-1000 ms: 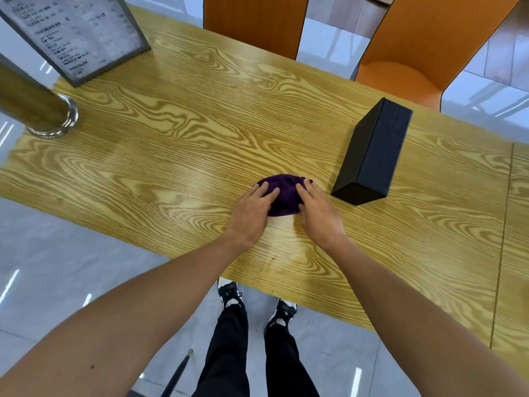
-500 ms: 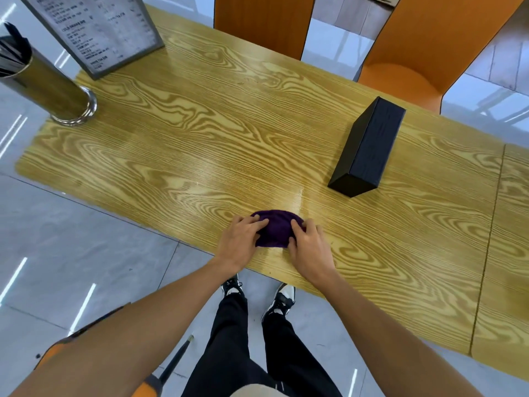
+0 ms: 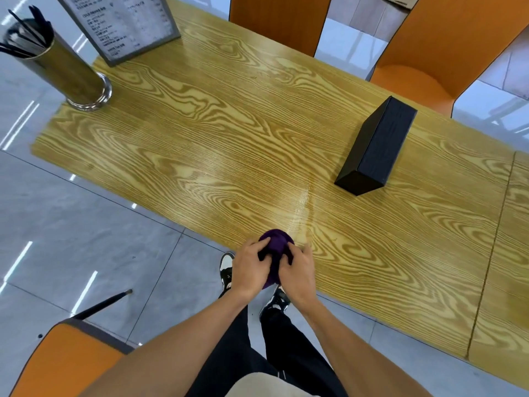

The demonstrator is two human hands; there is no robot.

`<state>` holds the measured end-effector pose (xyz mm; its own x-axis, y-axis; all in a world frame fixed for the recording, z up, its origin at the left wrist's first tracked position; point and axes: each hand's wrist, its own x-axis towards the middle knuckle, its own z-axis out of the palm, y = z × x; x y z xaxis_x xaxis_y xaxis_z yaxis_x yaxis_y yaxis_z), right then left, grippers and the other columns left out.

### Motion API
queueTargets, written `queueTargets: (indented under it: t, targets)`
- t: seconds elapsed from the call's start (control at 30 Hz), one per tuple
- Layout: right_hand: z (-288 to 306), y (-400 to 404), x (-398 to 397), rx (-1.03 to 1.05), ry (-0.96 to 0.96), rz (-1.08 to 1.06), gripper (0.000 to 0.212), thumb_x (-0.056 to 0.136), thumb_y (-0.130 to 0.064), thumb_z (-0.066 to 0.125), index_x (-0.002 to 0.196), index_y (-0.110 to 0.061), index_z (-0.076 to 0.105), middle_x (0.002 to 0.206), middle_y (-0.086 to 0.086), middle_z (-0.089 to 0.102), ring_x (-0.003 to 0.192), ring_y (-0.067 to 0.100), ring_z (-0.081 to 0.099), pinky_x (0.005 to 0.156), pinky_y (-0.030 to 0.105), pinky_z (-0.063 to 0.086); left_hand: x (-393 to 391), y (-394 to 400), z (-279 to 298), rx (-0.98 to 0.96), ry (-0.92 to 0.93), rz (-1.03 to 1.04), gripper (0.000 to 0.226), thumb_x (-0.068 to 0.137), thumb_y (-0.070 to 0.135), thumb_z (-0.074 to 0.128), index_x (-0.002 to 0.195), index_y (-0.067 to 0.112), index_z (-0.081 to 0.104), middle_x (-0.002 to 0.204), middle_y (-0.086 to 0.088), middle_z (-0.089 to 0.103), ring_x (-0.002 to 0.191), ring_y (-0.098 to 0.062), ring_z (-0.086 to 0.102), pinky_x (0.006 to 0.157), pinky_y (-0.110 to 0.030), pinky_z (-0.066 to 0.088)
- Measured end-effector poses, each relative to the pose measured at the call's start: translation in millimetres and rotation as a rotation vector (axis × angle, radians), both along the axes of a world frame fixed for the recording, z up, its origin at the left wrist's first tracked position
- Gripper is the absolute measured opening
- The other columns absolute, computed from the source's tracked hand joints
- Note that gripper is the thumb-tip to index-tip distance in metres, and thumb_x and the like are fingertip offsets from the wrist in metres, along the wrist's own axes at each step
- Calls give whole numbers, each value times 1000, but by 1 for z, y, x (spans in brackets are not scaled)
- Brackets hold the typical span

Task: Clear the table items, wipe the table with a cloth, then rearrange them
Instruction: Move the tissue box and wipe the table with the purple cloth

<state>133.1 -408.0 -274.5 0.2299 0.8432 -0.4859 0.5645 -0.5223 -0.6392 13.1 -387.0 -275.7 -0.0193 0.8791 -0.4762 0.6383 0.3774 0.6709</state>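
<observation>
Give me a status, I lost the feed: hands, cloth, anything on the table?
Left hand and right hand both grip purple cloth at table's near edge. Black box, utensil holder, menu stand on table, apart from cloth.

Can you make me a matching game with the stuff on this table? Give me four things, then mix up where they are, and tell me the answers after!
Things:
1. purple cloth
2. black box
3. metal cup of sticks
4. menu board

Places:
A. at the table's far left corner, leaning
B. at the table's near edge, gripped by the left hand and the right hand
C. at the table's left end, upright
D. on the right part of the table, in front of an orange chair

Pairs: 1-B, 2-D, 3-C, 4-A
</observation>
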Motion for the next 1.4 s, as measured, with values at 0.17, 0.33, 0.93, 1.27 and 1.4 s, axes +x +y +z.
queueTargets:
  t: [0.17,0.33,0.93,1.27,1.4]
  targets:
    - [13,5,8,-94,349,-237,31,90,-2,49,87,-19,74,82,16,71,71,31,67,66,48,57,1,-2,5,-159,-317,250,40,85,10,66,110,40,74,92,22,74,88,-1,69,79,-23,58]
    - [27,27,32,-205,426,-176,32,87,-4,54,89,-24,79,78,13,75,67,30,69,60,43,62,-4,16,16,-250,-503,266,33,84,1,72,103,28,77,91,8,78,87,-18,75,72,-27,60]
    - [10,141,74,91,-566,752,45,99,-21,50,143,-21,46,129,10,54,120,30,46,91,42,45,-25,123,-3,200,175,-425,46,91,6,64,135,17,61,118,-4,62,109,-26,60,95,-39,50]
    - [10,25,39,-21,-363,518,45,99,-16,50,142,-6,44,120,20,51,106,36,53,88,44,48,-17,31,4,-33,97,-342,41,87,8,62,126,18,68,120,-6,67,113,-26,60,99,-43,47]
    - [8,-12,26,-49,-215,325,38,99,-11,49,136,-7,49,118,18,52,94,31,55,81,42,49,-6,-6,8,-72,-79,-176,37,83,2,61,107,26,75,94,9,73,88,-11,66,81,-33,55]
